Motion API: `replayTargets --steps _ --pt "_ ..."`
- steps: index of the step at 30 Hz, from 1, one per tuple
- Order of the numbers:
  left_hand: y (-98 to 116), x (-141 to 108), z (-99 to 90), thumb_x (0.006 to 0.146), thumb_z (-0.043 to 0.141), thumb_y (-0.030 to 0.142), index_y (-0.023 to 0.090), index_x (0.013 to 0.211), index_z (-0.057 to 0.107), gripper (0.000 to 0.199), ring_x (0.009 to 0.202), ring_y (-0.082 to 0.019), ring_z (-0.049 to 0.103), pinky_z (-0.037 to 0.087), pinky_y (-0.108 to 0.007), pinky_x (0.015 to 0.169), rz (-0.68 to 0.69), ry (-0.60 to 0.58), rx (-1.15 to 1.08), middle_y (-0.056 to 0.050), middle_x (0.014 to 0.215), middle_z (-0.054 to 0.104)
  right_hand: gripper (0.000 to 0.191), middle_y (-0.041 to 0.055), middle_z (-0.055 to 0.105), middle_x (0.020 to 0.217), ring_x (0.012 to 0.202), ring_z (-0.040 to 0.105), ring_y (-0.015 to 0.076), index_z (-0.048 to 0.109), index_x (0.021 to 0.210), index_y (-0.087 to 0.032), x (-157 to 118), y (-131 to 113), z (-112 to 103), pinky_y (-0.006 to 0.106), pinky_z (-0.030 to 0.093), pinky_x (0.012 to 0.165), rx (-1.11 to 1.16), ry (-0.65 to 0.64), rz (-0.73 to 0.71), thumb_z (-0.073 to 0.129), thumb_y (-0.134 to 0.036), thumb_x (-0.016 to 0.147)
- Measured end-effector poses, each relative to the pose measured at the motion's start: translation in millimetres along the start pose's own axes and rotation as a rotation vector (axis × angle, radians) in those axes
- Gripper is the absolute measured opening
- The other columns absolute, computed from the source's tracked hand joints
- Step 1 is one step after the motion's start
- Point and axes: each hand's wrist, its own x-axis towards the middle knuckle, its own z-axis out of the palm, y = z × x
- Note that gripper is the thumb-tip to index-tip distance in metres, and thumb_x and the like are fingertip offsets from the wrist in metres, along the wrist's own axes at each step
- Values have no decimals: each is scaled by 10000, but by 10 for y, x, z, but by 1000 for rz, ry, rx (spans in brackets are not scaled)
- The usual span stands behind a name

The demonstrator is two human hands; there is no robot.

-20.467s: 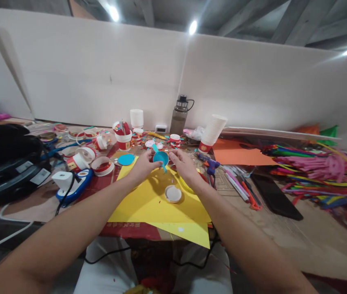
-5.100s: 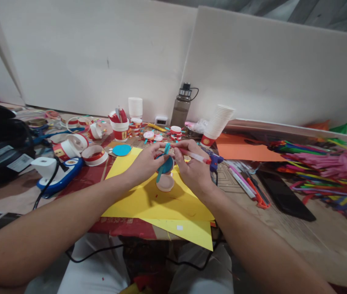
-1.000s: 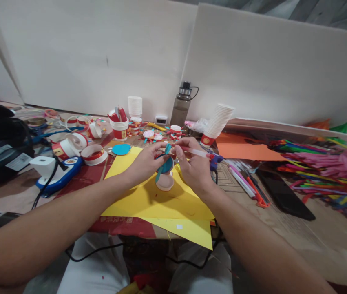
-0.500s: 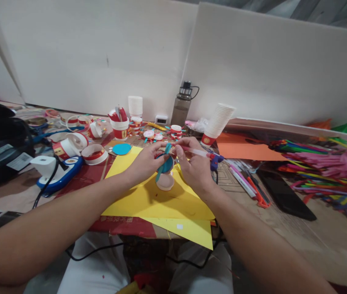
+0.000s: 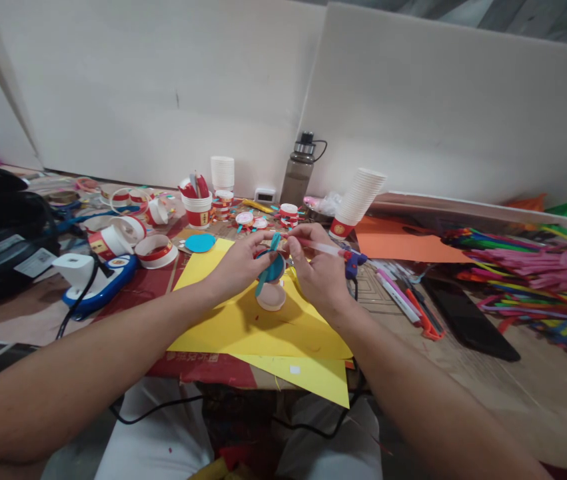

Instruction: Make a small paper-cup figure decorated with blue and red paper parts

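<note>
A blue disc [image 5: 200,243] lies on the bench [image 5: 473,387] left of the left grip [image 5: 239,265], which pinches a blue strip [image 5: 264,277] across a blue round piece [image 5: 276,268]. Below it, a white cup base [image 5: 270,299] sits on yellow paper [image 5: 243,328]. The right grip [image 5: 322,275] closes around a pen [image 5: 325,249], near a glue gun [image 5: 354,265] to its right.

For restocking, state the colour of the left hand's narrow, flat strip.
The strip is teal, head view.
</note>
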Motion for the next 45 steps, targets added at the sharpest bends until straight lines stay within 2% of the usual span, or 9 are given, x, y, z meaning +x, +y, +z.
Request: replayTargets --steps 13,18,20,24,28,33,39,45 --pt "62 -7 19 790 670 260 155 1044 639 276 803 -148 673 543 -227 650 -34 8 -14 -82 1006 711 109 33 644 887 823 624 167 555 939 -226 3 10 2 327 520 723 -6 -1 4 499 -319 934" --pt "8 18 -38 791 669 279 166 1085 612 320 657 -153 671 556 -265 566 -129 38 -81 -83 934 724 109 22 624 887 809 620 154 552 948 -222 14 -48 -31 314 501 725 5 35 9 504 -319 938" --pt "-32 33 -70 775 686 289 170 1062 604 321 672 -169 680 566 -279 557 -164 73 -133 -89 932 725 108 16 617 873 800 614 148 554 943 -223 20 -82 -50 308 489 724 9 53 5 505 -319 941" --pt "-57 54 -110 754 697 265 158 1000 597 287 746 -192 692 589 -322 603 -255 112 -223 -110 961 719 132 5 623 832 757 599 138 559 939 -226 16 -105 -66 296 471 703 15 57 7 499 -343 947" --pt "-50 78 -137 710 660 154 141 925 593 226 789 -199 693 593 -341 666 -300 121 -341 -109 933 714 174 -2 623 791 737 606 144 548 980 -232 12 -81 -66 287 472 674 51 24 57 478 -388 954" --pt "-105 114 -185 631 625 60 136 954 612 332 812 -190 682 586 -354 713 -291 128 -412 -94 937 715 140 31 644 877 803 602 168 571 939 -220 42 -84 -81 307 460 726 -72 14 -8 492 -335 943" --pt "-147 130 -225 629 623 46 146 953 605 340 828 -185 679 584 -387 743 -257 126 -412 -84 958 713 100 57 646 952 904 590 186 596 964 -203 57 -38 -75 324 456 803 -116 3 -136 518 -220 904" --pt "-155 154 -272 646 650 53 167 956 612 332 773 -164 678 588 -421 773 -279 172 -435 -48 915 717 132 71 625 968 903 564 184 616 980 -196 55 -30 -101 319 443 797 -131 -100 -116 504 -217 912"
